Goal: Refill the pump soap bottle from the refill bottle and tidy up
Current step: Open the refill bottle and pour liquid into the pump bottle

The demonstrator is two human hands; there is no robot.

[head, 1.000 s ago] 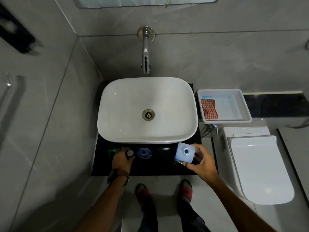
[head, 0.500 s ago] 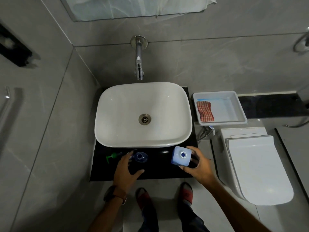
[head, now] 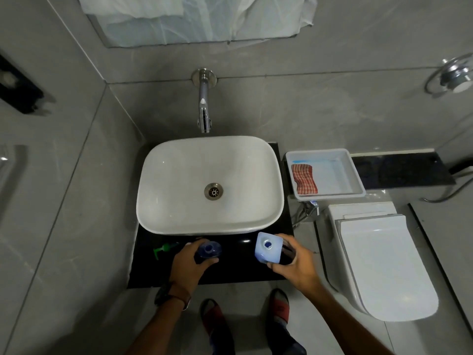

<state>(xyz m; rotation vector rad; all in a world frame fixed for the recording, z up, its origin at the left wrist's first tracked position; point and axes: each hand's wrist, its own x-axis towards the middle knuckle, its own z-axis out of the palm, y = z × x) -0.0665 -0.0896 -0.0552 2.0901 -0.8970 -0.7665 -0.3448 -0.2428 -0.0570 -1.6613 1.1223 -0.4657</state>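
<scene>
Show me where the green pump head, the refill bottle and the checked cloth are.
green pump head [head: 163, 248]: head view, on its green nozzle, lying on the black counter.
refill bottle [head: 267, 248]: head view, on its pale blue shoulder beside the open mouth.
checked cloth [head: 304, 179]: head view, on the middle of the fabric.

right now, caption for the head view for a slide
Left hand grips the open soap bottle, right hand the refill bottle, below the sink.
</scene>
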